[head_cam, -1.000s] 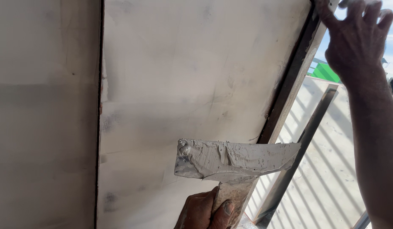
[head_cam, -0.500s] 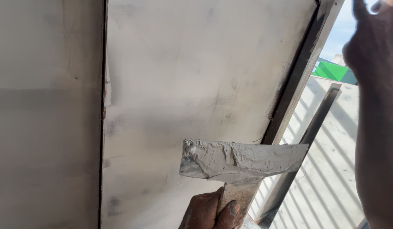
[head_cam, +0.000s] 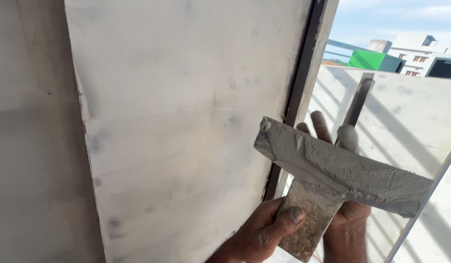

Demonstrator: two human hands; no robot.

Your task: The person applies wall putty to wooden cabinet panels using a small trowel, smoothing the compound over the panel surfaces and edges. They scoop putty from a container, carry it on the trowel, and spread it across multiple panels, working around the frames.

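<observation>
Both hands (head_cam: 264, 234) grip putty knife (head_cam: 332, 170), blade loaded with grey putty (head_cam: 362, 178).

A putty knife (head_cam: 332, 180) is held right of the wall panel (head_cam: 186, 122), with the left hand (head_cam: 264, 231) in front and the right hand (head_cam: 349, 214) behind it.

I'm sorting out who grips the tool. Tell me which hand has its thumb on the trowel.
The left hand: its thumb presses on the putty-caked trowel. The right hand sits behind the blade, only fingertips showing above it.
</observation>
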